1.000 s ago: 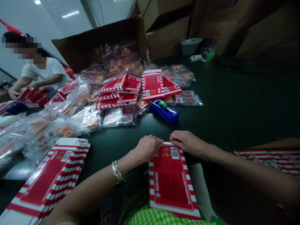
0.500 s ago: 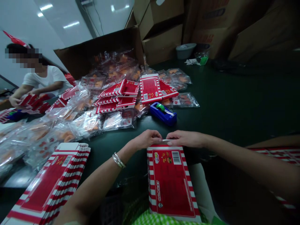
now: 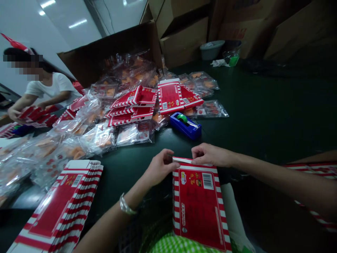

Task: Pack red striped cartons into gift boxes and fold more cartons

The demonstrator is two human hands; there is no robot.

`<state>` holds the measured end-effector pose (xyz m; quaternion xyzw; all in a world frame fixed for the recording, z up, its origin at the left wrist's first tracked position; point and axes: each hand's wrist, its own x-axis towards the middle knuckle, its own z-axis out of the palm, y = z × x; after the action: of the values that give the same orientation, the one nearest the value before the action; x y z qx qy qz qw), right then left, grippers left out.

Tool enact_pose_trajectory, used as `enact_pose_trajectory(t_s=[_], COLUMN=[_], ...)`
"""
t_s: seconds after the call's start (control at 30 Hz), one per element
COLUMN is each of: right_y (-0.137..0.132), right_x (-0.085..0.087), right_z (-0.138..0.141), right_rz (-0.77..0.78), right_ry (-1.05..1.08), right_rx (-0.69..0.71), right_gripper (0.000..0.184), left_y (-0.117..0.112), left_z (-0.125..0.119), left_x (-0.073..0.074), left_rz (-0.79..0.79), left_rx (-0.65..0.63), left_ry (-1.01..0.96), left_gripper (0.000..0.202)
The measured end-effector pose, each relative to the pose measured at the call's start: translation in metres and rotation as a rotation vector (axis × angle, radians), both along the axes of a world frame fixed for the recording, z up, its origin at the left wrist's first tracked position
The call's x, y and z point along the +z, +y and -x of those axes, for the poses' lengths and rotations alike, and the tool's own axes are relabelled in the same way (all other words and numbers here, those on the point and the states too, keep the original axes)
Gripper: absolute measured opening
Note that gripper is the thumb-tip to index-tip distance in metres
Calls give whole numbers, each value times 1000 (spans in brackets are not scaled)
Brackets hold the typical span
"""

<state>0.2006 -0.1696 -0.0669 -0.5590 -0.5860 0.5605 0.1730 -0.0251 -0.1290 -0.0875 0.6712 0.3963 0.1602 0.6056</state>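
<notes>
A red box with white-striped edges [image 3: 198, 207] lies in front of me, its near end against a green checked cloth. At its far end, my left hand [image 3: 160, 164] has thumb and fingers curved around the left corner of the narrow top flap. My right hand [image 3: 209, 154] pinches the same end flap farther right, fingers curled and thumb toward me. Beyond my hands stands a blue tape dispenser [image 3: 185, 125] with a green roll. To the left rests a stack of flat red-and-white cartons [image 3: 59, 203].
Red boxes [image 3: 170, 96] lie on a heap of clear bags with orange toy pieces [image 3: 77, 151], in front of an open cardboard carton [image 3: 110, 52]. A co-worker in a white shirt [image 3: 56, 84] handles red boxes at far left. A grey basin [image 3: 212, 50] stands behind.
My left hand has shifted left and toward me, to the flap's left corner. My right hand has moved slightly right. The box appears farther right as the view shifts.
</notes>
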Motion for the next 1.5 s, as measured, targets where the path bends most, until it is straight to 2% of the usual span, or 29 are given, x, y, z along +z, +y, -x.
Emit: enact_pose_trajectory(t_s=[0.03,0.13,0.23,0.33,0.43,0.6,0.73,0.83,0.93,1.07,1.27,1.37,1.5], right_y=[-1,0,1,-2,-9,-17,-14,-13,-16,-18,-13,-12,-12], right_x=[1,4,7,10,12,7,0,-3,-4,-2,5,7,6], right_z=[0,2,6,11,15,20,17,16,16,17,13,14,21], right_rz=[-20,-33,-88,-166,-241,-251,-213,-223,-260,-245,-267,-331,-360], right_ry=[-34,-61,-86,-112,-138,-175,-42,-44,-83,-20,-69,-140,-174], right_rx=[14,53,90,149,178,77,-7,-24,-48,-53,29,71,63], right_gripper=[22,25,24,20,18,14,18,21,19,20,14,10,10], left_y=[-8,-28,-34,-31,-28,-30,-32,-31,-29,-29,-32,-34,-36], left_z=[5,14,15,16,18,19,20,22,24,22,20,18,9], left_x=[-4,-10,-7,-1,-1,-7,-10,-10,-8,-10,-13,-11,-11], left_rz=[78,273,334,339,324,285,231,227,233,254,307,298,194], left_rx=[46,71,78,51,17,-2,-24,-82,-109,-88,-71,-66,48], left_ry=[-50,-185,-274,-323,-324,-284,-286,-292,-280,-286,-333,-328,-291], left_gripper=[45,48,52,53,40,32,48,63,65,61,79,69,33])
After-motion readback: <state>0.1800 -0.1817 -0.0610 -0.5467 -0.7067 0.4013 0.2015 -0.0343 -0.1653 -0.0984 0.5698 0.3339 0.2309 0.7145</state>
